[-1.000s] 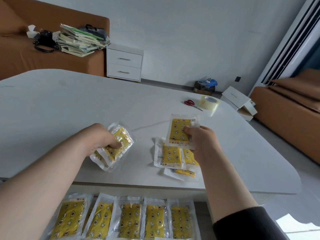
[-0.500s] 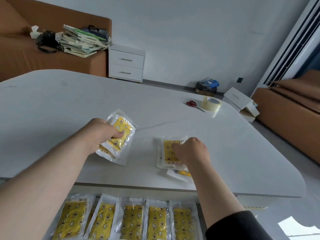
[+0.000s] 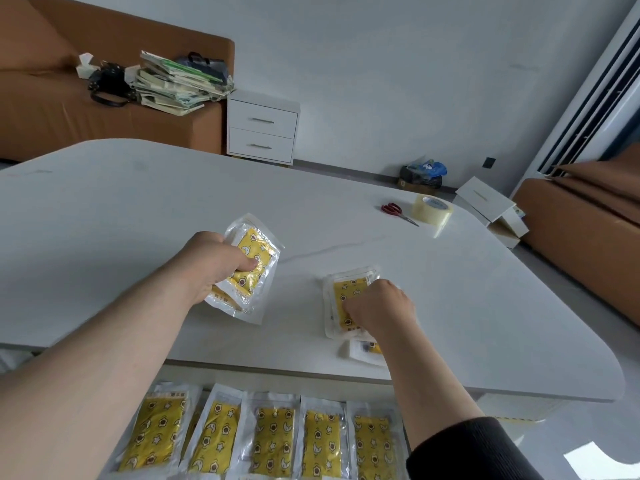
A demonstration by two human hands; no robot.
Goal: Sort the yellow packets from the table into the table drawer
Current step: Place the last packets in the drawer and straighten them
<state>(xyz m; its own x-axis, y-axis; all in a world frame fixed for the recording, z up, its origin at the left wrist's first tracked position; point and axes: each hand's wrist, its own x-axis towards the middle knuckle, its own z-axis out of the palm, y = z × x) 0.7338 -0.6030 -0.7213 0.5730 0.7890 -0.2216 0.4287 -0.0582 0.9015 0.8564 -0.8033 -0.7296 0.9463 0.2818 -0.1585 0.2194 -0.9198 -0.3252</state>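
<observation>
The left hand [image 3: 214,265] is held over the middle of the table [image 3: 104,209], gripping a small bundle of yellow packets [image 3: 254,268]. Its thumb is pressed flat on the top packet's yellow face and its fingers are curled underneath, clamped on the bundle. The bundle is tilted, and its low corner is at or just above the table; I cannot tell whether it touches.

The right hand [image 3: 381,306] rests knuckles-up on a loose pile of packets [image 3: 343,296] lying flat near the table's front edge. Its fingers [image 3: 356,306] are bent down onto the top packet, but their tips are hidden under the hand, so I cannot tell whether they pinch the packet or only press on it. One more packet [image 3: 363,349] sticks out from under the pile, closer to the table's front edge.

Below that front edge the drawer [image 3: 311,389] stands open, with five packets [image 3: 270,438] laid side by side in a row.

At the table's far right lie red-handled scissors [image 3: 394,210], with a roll of clear tape [image 3: 433,209] just beside them.
</observation>
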